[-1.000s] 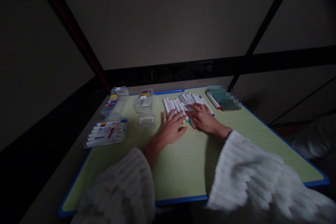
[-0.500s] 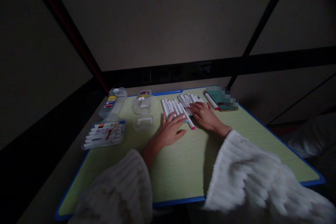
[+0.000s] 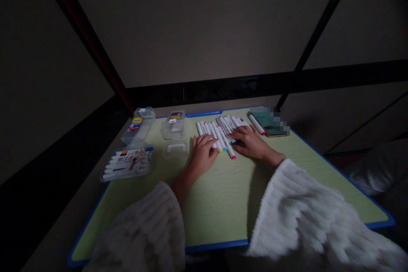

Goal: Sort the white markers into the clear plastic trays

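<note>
Loose, fluffy, off-white sleeves [image 3: 296, 212], broadly ribbed, end in wide cuffs [image 3: 274, 195].

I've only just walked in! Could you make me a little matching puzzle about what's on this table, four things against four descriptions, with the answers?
1. Left hand
2. Pink-ended marker
3. Clear case with pens inside
4. Table

A. Pale green top, blue edging
B. Lies between the left hand and the right hand
C. At the left edge of the tabletop
D. Curled over some loose markers

Pairs: 1-D, 2-B, 3-C, 4-A
</note>
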Tool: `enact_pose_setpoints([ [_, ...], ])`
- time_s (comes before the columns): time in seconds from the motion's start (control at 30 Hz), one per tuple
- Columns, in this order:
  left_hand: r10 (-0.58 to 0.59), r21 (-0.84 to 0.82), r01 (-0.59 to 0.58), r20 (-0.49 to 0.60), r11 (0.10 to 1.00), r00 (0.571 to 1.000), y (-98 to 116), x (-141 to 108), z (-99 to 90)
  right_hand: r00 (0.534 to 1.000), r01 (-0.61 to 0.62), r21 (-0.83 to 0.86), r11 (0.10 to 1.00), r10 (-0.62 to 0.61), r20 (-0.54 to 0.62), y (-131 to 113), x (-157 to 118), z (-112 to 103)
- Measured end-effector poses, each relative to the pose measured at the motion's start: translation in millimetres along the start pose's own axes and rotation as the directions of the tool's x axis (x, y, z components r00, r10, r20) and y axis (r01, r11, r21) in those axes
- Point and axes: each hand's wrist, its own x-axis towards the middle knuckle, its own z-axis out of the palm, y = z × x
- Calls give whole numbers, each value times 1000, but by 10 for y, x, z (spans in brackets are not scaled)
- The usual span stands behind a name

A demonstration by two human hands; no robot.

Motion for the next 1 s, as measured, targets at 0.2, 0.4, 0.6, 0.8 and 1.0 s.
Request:
enact_pose_setpoints([
  [0.2,-110,-113,91,-178,989,978,-129,52,33,998,57,-24,998,-57,-18,-19,13,-65],
  [0.4,-81,-125,63,-149,990,985,-116,46,32,999,32,-24,999,-33,-21,-6,12,-29],
  [0.6,-83,-114,68,-127,991,988,-98,44,22,998,26,-34,999,-28,-52,-2,7,6],
  [0.8,-78,-104,66,-114,992,990,-109,48,48,999,32,-98,995,-35,-32,-49,20,23],
  [1.0,-113,-197,80,-163,977,980,-149,66,72,997,70,-179,981,-77,-31,-112,61,-24],
])
